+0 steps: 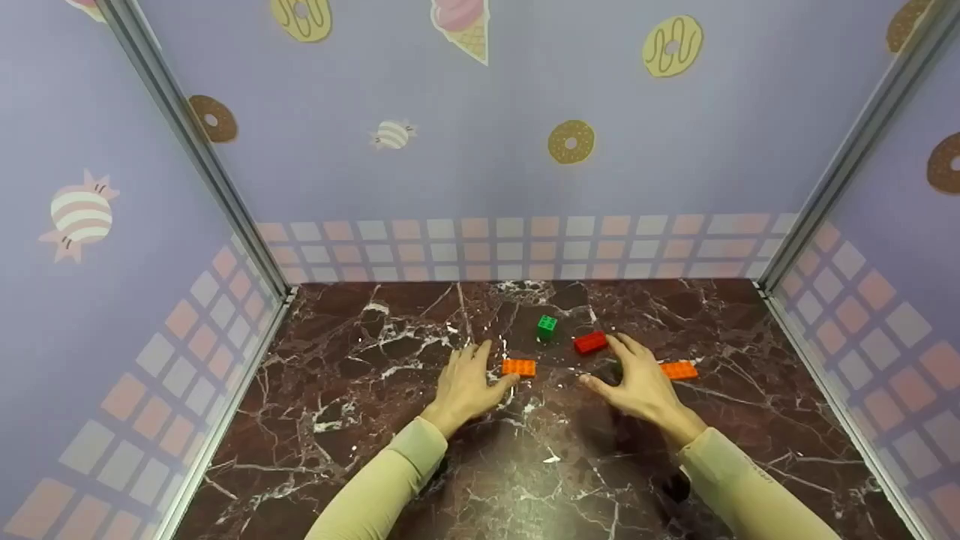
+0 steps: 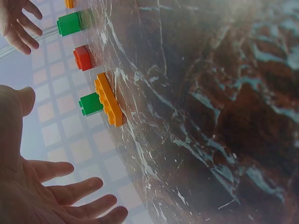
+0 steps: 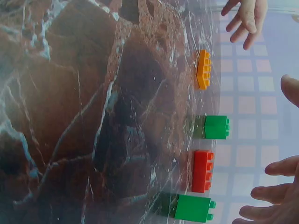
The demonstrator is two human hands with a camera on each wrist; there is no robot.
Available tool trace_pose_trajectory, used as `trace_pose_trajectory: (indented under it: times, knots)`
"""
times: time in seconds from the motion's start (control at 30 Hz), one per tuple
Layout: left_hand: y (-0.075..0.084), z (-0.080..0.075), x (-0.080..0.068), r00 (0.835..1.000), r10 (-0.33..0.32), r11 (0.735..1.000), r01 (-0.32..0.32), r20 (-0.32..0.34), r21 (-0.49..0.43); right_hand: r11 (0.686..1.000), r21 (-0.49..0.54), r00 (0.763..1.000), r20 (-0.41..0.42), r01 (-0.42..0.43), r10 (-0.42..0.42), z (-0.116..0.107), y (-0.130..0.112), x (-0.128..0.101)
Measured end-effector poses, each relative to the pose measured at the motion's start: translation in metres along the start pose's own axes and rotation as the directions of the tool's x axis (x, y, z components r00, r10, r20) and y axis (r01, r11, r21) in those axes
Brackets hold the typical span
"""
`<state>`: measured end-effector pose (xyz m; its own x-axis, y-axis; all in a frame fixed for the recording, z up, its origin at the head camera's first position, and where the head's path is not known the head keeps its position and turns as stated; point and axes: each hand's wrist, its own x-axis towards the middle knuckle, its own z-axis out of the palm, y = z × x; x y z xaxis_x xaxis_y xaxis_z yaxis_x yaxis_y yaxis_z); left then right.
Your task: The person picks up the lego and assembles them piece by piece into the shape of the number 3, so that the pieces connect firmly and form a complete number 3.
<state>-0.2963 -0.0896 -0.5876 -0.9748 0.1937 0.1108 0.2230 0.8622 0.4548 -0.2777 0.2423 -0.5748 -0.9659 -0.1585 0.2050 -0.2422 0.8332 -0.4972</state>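
Note:
My left hand [image 1: 466, 384] is held over the tabletop with fingers spread, its thumb close to an orange toy building brick [image 1: 519, 367]. On the other side my right hand [image 1: 642, 384] hovers with fingers apart, beside a red brick [image 1: 590, 343] and a second orange brick [image 1: 679, 370], partly covered by the hand. Neither hand holds anything. A green brick [image 1: 547, 326] stands farther back between the hands. Another green brick [image 3: 192, 208] shows beyond the red one in the right wrist view; the right hand mostly hides it in the head view.
The bricks lie apart on a dark red marbled tabletop [image 1: 360, 450]. A patterned back wall [image 1: 495, 172] and side panels [image 1: 135, 375] with metal corner posts [image 1: 202, 165] enclose the table.

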Motion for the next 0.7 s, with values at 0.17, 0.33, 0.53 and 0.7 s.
trace_pose_trajectory:
  times: [0.17, 0.33, 0.53, 0.7]
  knots:
    - [0.000, 0.003, 0.005, 1.000, 0.013, 1.000, -0.014, -0.023, -0.025, 1.000, 0.024, 1.000, -0.007, -0.016, 0.016, -0.001, 0.008, 0.007]
    - [0.000, 0.006, 0.011, 0.999, 0.042, 0.998, -0.043, -0.033, -0.042, 0.997, 0.067, 0.999, -0.017, -0.028, 0.029, -0.003, 0.018, 0.013]
    - [0.001, 0.009, 0.018, 0.996, 0.087, 0.995, -0.088, -0.031, -0.051, 0.993, 0.105, 0.998, -0.022, -0.049, 0.051, -0.004, 0.030, 0.019]
    - [0.000, 0.013, 0.023, 0.994, 0.110, 0.993, -0.111, -0.024, -0.042, 0.989, 0.131, 0.998, -0.021, -0.063, 0.067, -0.003, 0.038, 0.022]
